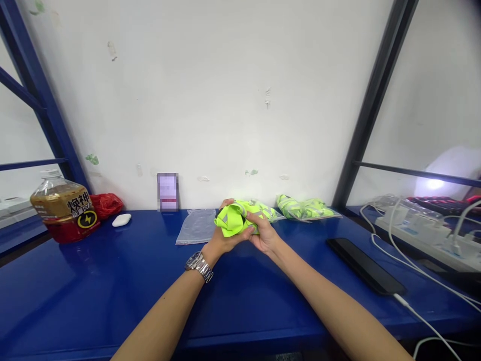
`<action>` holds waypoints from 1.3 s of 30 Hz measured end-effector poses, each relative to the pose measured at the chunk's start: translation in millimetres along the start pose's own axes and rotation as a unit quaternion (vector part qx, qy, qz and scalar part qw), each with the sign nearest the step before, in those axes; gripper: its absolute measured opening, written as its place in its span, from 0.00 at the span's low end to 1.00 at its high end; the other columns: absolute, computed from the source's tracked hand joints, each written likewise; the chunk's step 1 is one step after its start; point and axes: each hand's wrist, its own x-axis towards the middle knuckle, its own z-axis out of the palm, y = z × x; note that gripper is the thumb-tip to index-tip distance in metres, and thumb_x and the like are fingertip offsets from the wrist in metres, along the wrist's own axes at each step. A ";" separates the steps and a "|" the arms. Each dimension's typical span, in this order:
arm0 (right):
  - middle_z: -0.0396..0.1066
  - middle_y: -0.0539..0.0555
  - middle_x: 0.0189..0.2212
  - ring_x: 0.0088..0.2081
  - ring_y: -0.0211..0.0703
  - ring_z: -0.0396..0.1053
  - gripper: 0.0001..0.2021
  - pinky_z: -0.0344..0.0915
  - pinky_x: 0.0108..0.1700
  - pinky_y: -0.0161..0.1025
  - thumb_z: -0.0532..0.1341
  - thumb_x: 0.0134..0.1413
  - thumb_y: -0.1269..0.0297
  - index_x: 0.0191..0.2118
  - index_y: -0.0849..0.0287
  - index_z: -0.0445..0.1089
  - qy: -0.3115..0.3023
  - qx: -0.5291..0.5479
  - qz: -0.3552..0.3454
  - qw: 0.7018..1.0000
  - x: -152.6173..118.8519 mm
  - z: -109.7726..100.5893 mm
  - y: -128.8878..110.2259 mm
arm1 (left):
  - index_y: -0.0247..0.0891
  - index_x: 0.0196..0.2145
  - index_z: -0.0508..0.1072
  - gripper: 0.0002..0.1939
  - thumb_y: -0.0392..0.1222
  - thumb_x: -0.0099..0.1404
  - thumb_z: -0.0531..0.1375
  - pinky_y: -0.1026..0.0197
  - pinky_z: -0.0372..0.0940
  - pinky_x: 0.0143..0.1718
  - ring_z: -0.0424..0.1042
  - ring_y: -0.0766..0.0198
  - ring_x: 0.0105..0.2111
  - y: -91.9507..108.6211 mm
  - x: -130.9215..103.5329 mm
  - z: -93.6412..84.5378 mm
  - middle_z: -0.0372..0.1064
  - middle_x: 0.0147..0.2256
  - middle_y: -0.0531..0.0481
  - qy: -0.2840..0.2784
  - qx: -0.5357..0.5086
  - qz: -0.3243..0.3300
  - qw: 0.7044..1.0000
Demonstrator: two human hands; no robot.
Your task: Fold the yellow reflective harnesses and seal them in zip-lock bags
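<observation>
A bundled neon-yellow reflective vest with silver strips is gripped between both hands above the blue table. My left hand, with a metal watch on the wrist, wraps the bundle from the left and below. From the right, my right hand closes on it with the thumb across the front. Just left of the hands lies a flat clear plastic bag. Behind and right of them are similar neon-yellow bundles in clear bags; one is partly hidden by the held vest.
On the left stand a large drink bottle, a red plastic bag and a white earphone case. A phone leans on the wall. A black phone on a cable lies right, near power strips.
</observation>
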 end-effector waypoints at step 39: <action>0.77 0.56 0.35 0.38 0.51 0.75 0.33 0.73 0.40 0.46 0.74 0.28 0.71 0.47 0.61 0.66 0.202 -0.091 -0.002 0.975 -21.4 11.4 4.8 | 0.35 0.35 0.68 0.17 0.43 0.70 0.43 0.60 0.57 0.26 0.73 0.53 0.27 75.2 -4.1 -71.0 0.72 0.27 0.43 -0.175 0.682 -0.091 0.704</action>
